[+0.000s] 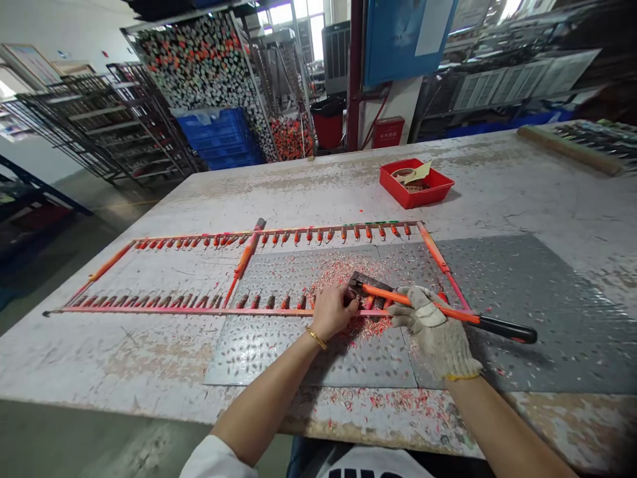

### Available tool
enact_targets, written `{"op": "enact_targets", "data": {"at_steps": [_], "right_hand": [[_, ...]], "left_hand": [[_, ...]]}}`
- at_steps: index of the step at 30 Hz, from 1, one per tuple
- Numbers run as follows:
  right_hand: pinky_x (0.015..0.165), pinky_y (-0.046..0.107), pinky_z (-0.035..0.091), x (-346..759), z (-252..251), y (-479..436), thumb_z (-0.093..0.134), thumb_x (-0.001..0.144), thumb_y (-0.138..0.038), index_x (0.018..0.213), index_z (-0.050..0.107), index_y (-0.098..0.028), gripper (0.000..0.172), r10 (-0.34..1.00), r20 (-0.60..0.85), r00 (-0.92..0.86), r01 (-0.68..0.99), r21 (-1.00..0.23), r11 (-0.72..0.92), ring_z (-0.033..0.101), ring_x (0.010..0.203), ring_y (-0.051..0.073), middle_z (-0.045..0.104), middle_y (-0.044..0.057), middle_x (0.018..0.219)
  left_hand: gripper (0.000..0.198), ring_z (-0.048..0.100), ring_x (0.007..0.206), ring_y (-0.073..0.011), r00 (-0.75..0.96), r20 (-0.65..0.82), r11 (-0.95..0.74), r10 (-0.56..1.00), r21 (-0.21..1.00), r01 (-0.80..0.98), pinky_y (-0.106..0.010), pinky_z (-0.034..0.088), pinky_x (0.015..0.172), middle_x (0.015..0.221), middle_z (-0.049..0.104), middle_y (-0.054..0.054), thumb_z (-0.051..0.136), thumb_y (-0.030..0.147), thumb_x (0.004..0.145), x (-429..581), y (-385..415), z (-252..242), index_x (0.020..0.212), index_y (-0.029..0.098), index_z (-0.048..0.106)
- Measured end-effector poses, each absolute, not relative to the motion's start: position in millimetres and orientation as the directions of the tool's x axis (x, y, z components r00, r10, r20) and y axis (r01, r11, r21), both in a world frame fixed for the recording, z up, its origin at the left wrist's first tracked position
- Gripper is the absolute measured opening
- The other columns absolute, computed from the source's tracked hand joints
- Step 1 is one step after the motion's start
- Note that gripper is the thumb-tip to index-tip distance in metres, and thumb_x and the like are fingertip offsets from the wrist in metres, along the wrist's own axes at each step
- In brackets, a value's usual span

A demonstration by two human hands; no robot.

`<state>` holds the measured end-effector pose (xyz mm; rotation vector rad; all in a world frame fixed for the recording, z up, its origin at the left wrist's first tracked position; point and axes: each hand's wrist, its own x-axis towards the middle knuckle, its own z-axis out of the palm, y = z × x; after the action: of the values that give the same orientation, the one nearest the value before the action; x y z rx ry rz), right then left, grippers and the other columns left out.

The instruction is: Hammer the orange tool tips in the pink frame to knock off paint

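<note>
R hand (430,325), gloved, is clamped round the orange shaft of the hammer (455,313) abt midway, black handle end poking out past the palm; the hammer's long axis runs L–R on a slant, head up-left of the R grip and just beside the L hand's fingers, handle end down-right; L hand (332,311), bare w/ a bracelet (316,337), is at the near rail (164,309) of the red frame (243,262), fingers curled in; can't tell if they're pinching a hook or just resting, as the knuckles hide it; frame lies flat, long axis L–R across the table (164,372), its R part over grey metal plates (269,352); L hand is nearer the head, R hand has the shaft; red/white chips (405,401) lie around; red tray (398,192) sits beyond the far rail, well apart from both hands.
</note>
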<state>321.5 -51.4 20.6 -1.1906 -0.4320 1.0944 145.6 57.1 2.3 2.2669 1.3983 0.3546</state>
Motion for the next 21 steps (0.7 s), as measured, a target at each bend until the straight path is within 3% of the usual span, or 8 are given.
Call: {"op": "enact_targets", "data": {"at_steps": [7,11,13,17,21], "right_hand": [[0.048,0.025,0.055,317,18,-47,0.084,0.074,-0.053,0.111,0.068,-0.018,0.053,0.882,-0.285,0.376,-0.525,-0.849,-0.05,0.072,0.062,0.018,0.075,0.005,0.083],[0.044,0.022,0.053,313,17,-41,0.081,0.075,-0.057,0.102,0.066,-0.018,0.051,0.86,-0.318,0.398,-0.57,-0.821,-0.04,0.07,0.057,0.016,0.074,0.002,0.073],[0.044,0.023,0.053,316,16,-40,0.078,0.076,-0.061,0.099,0.064,-0.019,0.051,0.846,-0.339,0.411,-0.597,-0.802,-0.031,0.069,0.055,0.016,0.074,0.002,0.07],[0.047,0.026,0.056,322,15,-42,0.079,0.073,-0.061,0.098,0.064,-0.02,0.05,0.84,-0.381,0.385,-0.631,-0.773,-0.061,0.069,0.055,0.016,0.075,0.002,0.074],[0.047,0.026,0.055,322,14,-47,0.078,0.074,-0.062,0.1,0.063,-0.021,0.051,0.85,-0.415,0.325,-0.629,-0.766,-0.133,0.069,0.057,0.017,0.076,0.003,0.078]], "left_hand": [[0.014,0.065,0.094,-0.0209,0.466,-0.04,-0.383,0.884,0.51,0.77,-0.032,0.044,0.083,0.093,0.074,-0.003,0.066,0.033,0.089,147,58,5,0.082,0.022,0.07],[0.013,0.066,0.089,-0.0204,0.455,-0.064,-0.358,0.888,0.524,0.773,-0.032,0.044,0.08,0.09,0.074,-0.002,0.066,0.032,0.09,147,60,4,0.082,0.022,0.068],[0.013,0.066,0.089,-0.0204,0.43,-0.084,-0.314,0.899,0.561,0.766,-0.031,0.045,0.079,0.091,0.074,-0.002,0.067,0.034,0.089,147,59,4,0.093,0.022,0.068],[0.045,0.066,0.1,-0.0219,0.452,-0.034,-0.329,0.891,0.637,0.697,-0.034,0.045,0.089,0.104,0.074,-0.002,0.071,0.036,0.088,150,60,11,0.13,0.026,0.061],[0.043,0.063,0.112,-0.0236,0.557,0.061,-0.477,0.828,0.6,0.643,-0.038,0.04,0.1,0.116,0.073,-0.001,0.072,0.038,0.09,154,68,21,0.132,0.034,0.065]]}}
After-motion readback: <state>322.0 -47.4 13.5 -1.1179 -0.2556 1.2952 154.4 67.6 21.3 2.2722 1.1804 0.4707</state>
